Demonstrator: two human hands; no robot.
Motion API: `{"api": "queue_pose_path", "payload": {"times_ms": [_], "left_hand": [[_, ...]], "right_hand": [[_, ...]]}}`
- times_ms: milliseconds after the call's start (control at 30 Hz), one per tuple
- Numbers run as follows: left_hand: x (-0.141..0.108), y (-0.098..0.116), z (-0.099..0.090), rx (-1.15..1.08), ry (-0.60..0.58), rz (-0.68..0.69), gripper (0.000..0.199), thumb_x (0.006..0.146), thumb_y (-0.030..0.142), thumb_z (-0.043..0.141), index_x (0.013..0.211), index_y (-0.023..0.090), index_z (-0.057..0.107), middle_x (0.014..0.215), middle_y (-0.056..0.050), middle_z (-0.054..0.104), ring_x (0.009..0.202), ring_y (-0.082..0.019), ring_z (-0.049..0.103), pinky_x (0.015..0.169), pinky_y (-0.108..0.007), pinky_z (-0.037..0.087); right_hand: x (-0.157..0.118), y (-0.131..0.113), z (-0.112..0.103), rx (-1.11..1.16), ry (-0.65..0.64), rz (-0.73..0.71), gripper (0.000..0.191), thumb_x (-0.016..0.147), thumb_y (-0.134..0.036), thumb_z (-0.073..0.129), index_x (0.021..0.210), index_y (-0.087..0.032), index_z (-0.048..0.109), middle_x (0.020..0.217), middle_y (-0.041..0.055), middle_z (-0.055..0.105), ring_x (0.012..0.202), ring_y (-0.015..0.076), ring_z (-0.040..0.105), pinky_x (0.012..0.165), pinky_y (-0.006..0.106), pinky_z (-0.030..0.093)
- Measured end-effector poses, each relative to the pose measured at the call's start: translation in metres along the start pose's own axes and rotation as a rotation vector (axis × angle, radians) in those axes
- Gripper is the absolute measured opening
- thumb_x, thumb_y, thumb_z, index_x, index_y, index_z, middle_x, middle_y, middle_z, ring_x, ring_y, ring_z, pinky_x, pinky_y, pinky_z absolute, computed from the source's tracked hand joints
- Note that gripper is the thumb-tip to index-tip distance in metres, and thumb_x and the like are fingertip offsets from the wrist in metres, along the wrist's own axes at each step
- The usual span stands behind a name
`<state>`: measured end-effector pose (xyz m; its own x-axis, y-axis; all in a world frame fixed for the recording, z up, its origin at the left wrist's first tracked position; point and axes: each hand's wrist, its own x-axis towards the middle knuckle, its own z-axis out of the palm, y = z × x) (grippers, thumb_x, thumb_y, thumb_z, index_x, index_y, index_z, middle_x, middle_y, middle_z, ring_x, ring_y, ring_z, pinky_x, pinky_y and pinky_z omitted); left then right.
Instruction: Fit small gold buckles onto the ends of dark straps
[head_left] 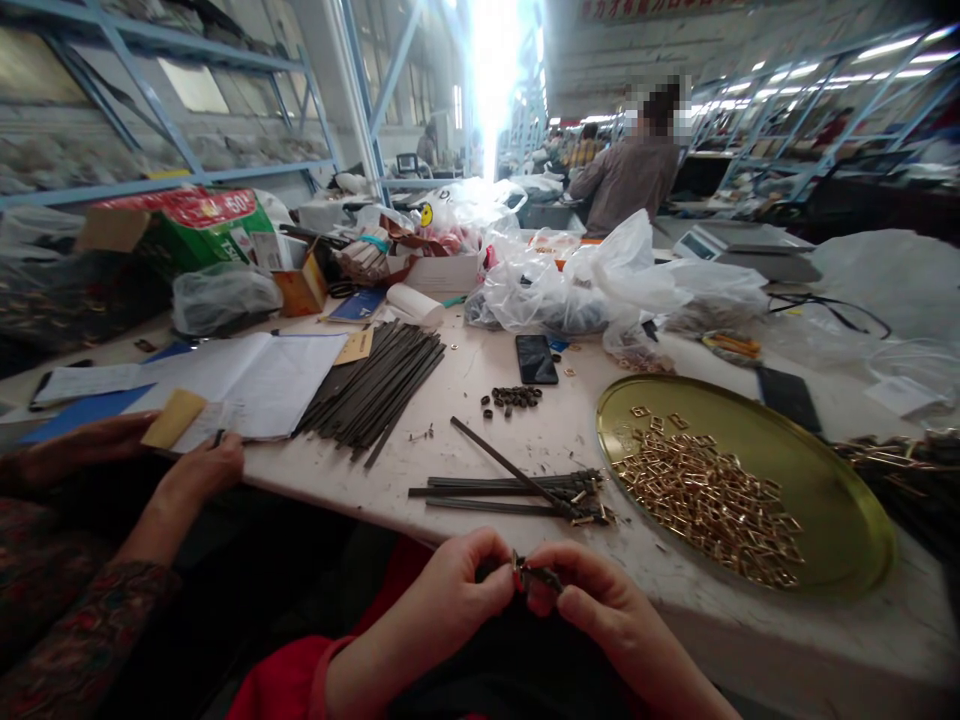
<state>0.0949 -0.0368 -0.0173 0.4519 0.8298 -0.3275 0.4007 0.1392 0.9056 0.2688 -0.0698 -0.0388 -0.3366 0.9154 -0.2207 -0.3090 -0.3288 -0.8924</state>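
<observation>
Close to the table's front edge, my left hand (461, 580) pinches a small metal buckle (518, 568). Fingers of my right hand (600, 598) are closed on a dark strap (546, 577) that meets the buckle. Both hands nearly touch, and the fingers cover much of the two pieces. Just beyond them lies a small pile of dark straps (495, 490) with metal pieces at their right ends. To the right, a round gold tray (840, 520) carries a heap of gold-coloured buckles (705, 490).
Left of centre lies a bundle of dark strips (382, 385). Behind the pile are small dark rings (517, 397) and a phone (536, 360). A co-worker's hands (199, 470) hold a tan card at an open notebook (255, 375). Plastic bags (555, 290) crowd the back.
</observation>
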Motion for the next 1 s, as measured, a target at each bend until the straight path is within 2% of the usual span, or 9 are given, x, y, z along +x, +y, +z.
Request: {"api": "queue_pose_path", "payload": {"times_ms": [167, 267, 367, 467, 567, 833, 1000], "left_hand": [[-0.006, 0.003, 0.005, -0.015, -0.031, -0.022, 0.016, 0.076, 0.029, 0.049, 0.07, 0.014, 0.053, 0.061, 0.004, 0.05, 0.057, -0.009, 0.043, 0.049, -0.018, 0.031], [-0.007, 0.003, 0.01, -0.002, -0.03, -0.011, 0.015, 0.076, 0.027, 0.048, 0.071, 0.014, 0.053, 0.062, 0.004, 0.051, 0.058, -0.009, 0.043, 0.051, -0.018, 0.032], [-0.007, 0.001, 0.014, 0.041, 0.01, 0.031, 0.012, 0.074, 0.023, 0.047, 0.069, 0.015, 0.052, 0.064, 0.004, 0.05, 0.06, -0.01, 0.043, 0.053, -0.019, 0.032], [-0.007, 0.0, 0.019, 0.081, 0.047, 0.063, 0.012, 0.075, 0.022, 0.046, 0.067, 0.015, 0.051, 0.064, 0.004, 0.049, 0.062, -0.01, 0.043, 0.055, -0.019, 0.032], [-0.007, -0.001, 0.02, 0.106, 0.045, 0.07, 0.013, 0.076, 0.022, 0.046, 0.068, 0.015, 0.052, 0.064, 0.003, 0.051, 0.062, -0.011, 0.044, 0.056, -0.02, 0.033], [-0.004, 0.001, 0.021, 0.197, -0.012, 0.077, 0.014, 0.079, 0.021, 0.045, 0.073, 0.016, 0.056, 0.069, 0.001, 0.056, 0.066, -0.013, 0.049, 0.058, -0.021, 0.034], [-0.003, 0.001, 0.022, 0.211, 0.012, 0.068, 0.013, 0.082, 0.023, 0.042, 0.079, 0.016, 0.053, 0.078, -0.001, 0.057, 0.073, -0.015, 0.051, 0.064, -0.023, 0.036]], "right_hand": [[-0.007, 0.009, -0.008, 0.105, -0.094, -0.005, 0.031, 0.065, -0.042, 0.073, 0.09, -0.025, 0.066, 0.071, -0.0029, 0.064, 0.068, 0.0101, 0.055, 0.065, 0.021, 0.039], [-0.01, 0.011, -0.009, 0.097, -0.095, 0.013, 0.026, 0.068, -0.041, 0.07, 0.087, -0.024, 0.065, 0.069, -0.0031, 0.063, 0.068, 0.0104, 0.055, 0.066, 0.021, 0.039], [-0.013, 0.007, -0.006, -0.092, -0.026, -0.004, 0.014, 0.072, -0.033, 0.067, 0.078, -0.022, 0.063, 0.068, -0.004, 0.06, 0.065, 0.01, 0.053, 0.063, 0.021, 0.039], [-0.014, 0.003, -0.003, -0.458, 0.058, -0.134, 0.004, 0.074, -0.023, 0.063, 0.073, -0.021, 0.061, 0.069, -0.0035, 0.055, 0.066, 0.0109, 0.05, 0.061, 0.022, 0.037], [-0.015, 0.003, -0.002, -0.693, 0.104, -0.218, 0.005, 0.076, -0.017, 0.058, 0.071, -0.02, 0.059, 0.071, -0.0027, 0.053, 0.067, 0.012, 0.05, 0.062, 0.023, 0.038], [-0.012, 0.023, -0.011, -0.572, 0.217, -0.146, 0.008, 0.08, -0.027, 0.053, 0.078, -0.02, 0.057, 0.071, -0.0014, 0.059, 0.067, 0.0145, 0.056, 0.061, 0.025, 0.044], [-0.01, 0.024, -0.006, -0.731, 0.374, -0.24, 0.01, 0.08, -0.028, 0.053, 0.087, -0.02, 0.058, 0.08, 0.0013, 0.064, 0.074, 0.0167, 0.06, 0.067, 0.027, 0.048]]}}
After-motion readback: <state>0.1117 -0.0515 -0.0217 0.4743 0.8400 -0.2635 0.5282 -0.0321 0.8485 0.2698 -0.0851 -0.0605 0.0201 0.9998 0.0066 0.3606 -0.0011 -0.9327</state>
